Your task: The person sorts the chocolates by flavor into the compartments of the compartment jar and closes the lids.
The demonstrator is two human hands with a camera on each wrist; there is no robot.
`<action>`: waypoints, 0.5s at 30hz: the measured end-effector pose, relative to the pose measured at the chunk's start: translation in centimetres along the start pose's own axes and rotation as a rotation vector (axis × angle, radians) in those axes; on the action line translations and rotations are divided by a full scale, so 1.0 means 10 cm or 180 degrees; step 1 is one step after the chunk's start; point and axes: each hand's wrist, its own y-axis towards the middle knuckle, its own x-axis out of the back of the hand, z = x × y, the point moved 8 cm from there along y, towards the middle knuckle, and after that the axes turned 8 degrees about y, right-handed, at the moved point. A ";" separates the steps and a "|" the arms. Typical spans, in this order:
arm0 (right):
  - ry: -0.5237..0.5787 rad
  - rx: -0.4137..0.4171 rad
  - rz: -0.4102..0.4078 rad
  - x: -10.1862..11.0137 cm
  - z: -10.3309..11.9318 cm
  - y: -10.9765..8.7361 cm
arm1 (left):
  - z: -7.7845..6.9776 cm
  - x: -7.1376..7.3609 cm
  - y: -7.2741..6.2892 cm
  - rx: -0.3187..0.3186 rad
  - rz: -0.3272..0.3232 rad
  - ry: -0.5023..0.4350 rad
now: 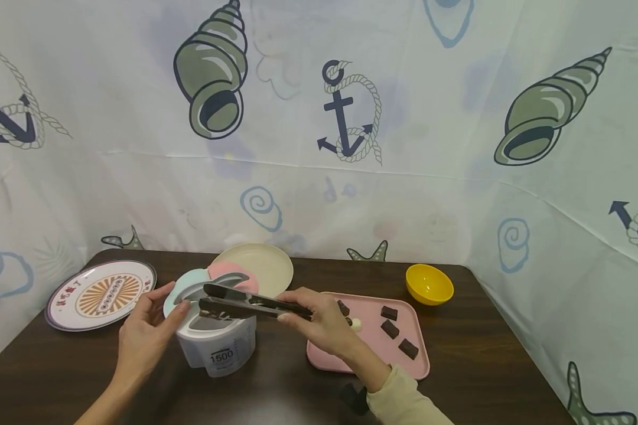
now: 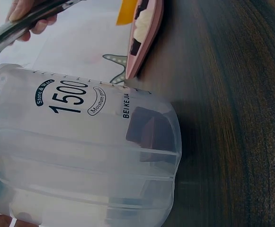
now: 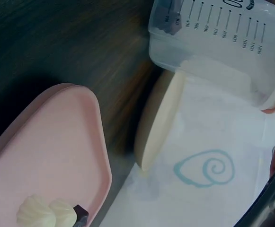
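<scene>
A clear storage container [image 1: 222, 351] marked 1500 stands on the table, its lid [image 1: 188, 282] in aqua, pink and grey parts. One grey flap [image 1: 212, 285] of the lid is raised. My left hand [image 1: 146, 330] holds the container at the left side of the lid, thumb in front. With my right hand [image 1: 321, 321] I grip black-handled metal tongs [image 1: 255, 304], whose tips hover over the lid's opening. Nothing shows between the tips. Through the container's wall, dark brown chocolate pieces [image 2: 149, 132] show at its bottom.
To the right, a pink tray [image 1: 369, 348] bears several dark chocolate pieces [image 1: 390, 329] and white shell-shaped pieces [image 3: 35, 213]. A yellow bowl [image 1: 429, 284] stands behind it. A cream plate [image 1: 271, 265] lies behind the container, and a printed white plate [image 1: 66, 310] at the left.
</scene>
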 end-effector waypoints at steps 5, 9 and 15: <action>0.0006 -0.0075 0.0094 -0.04 -0.05 -0.01 | -0.01 0.00 0.00 -0.0024 0.0013 -0.0049; 0.0060 -0.0075 0.0142 -0.04 -0.07 -0.02 | 0.00 0.00 0.00 -0.0071 0.0006 -0.0061; 0.0142 -0.0115 0.0158 -0.05 -0.07 -0.03 | 0.16 -0.02 0.05 -0.0196 -0.0044 -0.0114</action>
